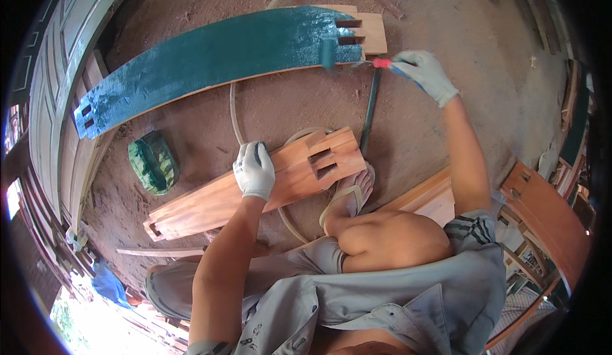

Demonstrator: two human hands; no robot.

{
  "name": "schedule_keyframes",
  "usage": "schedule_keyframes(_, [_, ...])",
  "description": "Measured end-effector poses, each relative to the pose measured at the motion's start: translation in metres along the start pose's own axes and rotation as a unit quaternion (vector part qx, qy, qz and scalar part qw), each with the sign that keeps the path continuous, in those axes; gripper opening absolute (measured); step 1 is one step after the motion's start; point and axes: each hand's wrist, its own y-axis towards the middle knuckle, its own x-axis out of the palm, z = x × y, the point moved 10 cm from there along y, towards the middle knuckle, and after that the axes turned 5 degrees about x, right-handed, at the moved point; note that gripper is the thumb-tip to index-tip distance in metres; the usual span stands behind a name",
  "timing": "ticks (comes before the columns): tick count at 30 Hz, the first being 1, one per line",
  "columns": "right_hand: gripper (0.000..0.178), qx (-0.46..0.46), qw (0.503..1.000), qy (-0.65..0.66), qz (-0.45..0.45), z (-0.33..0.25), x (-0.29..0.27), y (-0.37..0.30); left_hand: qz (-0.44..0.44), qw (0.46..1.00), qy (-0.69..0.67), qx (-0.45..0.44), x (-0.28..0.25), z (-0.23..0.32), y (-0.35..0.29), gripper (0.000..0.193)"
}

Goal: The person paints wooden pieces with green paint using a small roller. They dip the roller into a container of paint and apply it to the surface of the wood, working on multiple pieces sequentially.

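My right hand (424, 74), in a white glove, is closed round the red and blue handle of a paint roller (327, 54). The roller's green sleeve touches the right part of a long curved wooden plank (217, 43), coated in glossy dark green paint. Rectangular slots pierce both of its ends, and its right tip shows bare wood. Nearer to me lies an unpainted reddish wooden board (287, 189) with two square holes by its right end. My left hand (255, 169), gloved too, has its fingers curled at this board's far edge.
A camouflage-patterned cap (153, 164) lies on the dirt floor left of the bare board. A pale hose (235, 113) and a dark green stick (370, 109) run beneath the work. My sandalled foot (354, 192) is beside the board. Panels lean at left; another wooden piece (548, 218) stands at right.
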Motion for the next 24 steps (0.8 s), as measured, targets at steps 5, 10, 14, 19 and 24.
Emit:
schedule_keyframes(5, [0.046, 0.078, 0.992, 0.085, 0.05, 0.064, -0.032, -0.024, -0.016, 1.0, 0.005, 0.002, -0.001, 0.01, 0.004, 0.023])
schedule_keyframes(10, [0.046, -0.061, 0.992, 0.081, 0.072, -0.022, -0.021, 0.029, -0.01, 1.0, 0.014, 0.006, -0.002, 0.008, 0.003, 0.024])
schedule_keyframes(14, [0.045, -0.114, 0.989, 0.06, 0.077, -0.081, 0.004, 0.075, -0.011, 1.0, 0.013, -0.001, -0.002, 0.009, 0.005, 0.024])
schedule_keyframes(19, [0.048, -0.068, 0.994, 0.049, 0.067, -0.051, 0.008, 0.085, -0.021, 1.0, 0.004, -0.009, -0.002, 0.006, 0.002, 0.023])
schedule_keyframes(24, [0.046, -0.038, 0.985, 0.135, 0.104, 0.009, -0.029, 0.042, -0.028, 1.0, 0.002, -0.001, -0.002, 0.01, 0.003, 0.023])
